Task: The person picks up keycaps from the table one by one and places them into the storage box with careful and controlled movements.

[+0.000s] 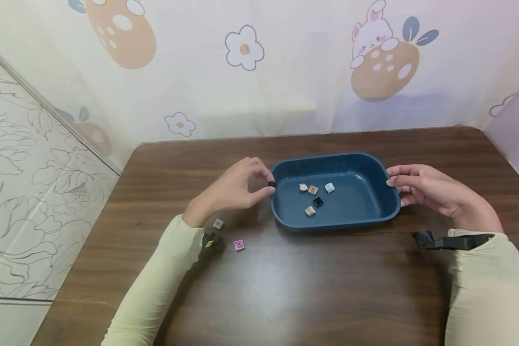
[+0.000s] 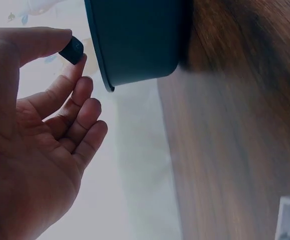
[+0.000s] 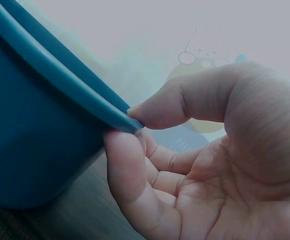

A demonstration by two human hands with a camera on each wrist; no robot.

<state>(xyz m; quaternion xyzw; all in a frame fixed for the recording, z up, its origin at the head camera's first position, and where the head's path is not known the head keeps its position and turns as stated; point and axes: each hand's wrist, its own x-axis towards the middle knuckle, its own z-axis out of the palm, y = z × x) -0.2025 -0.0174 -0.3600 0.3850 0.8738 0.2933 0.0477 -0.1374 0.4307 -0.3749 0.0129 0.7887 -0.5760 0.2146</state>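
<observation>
Between thumb and index fingertip, my left hand (image 1: 242, 185) pinches a small black keycap (image 2: 72, 50). It holds the keycap beside the left end of a blue tray (image 1: 346, 224), level with the rim in the left wrist view. My right hand (image 1: 432, 190) grips the tray's right rim (image 3: 79, 92), thumb on top and index finger against the outside. Inside the tray lie several keycaps: white (image 1: 329, 188), brown-and-cream (image 1: 313, 190), black (image 1: 318, 202), and cream (image 1: 310, 211). On the table near my left wrist are a pink keycap (image 1: 239, 245) and a grey-white keycap (image 1: 218, 224).
The tray stands on a dark brown wooden table (image 1: 311, 293). A patterned curtain (image 1: 294, 72) hangs along the table's back edge. To the left is a white panel with line-drawn flowers (image 1: 34, 192). Black camera mounts (image 1: 441, 241) sit on both wrists.
</observation>
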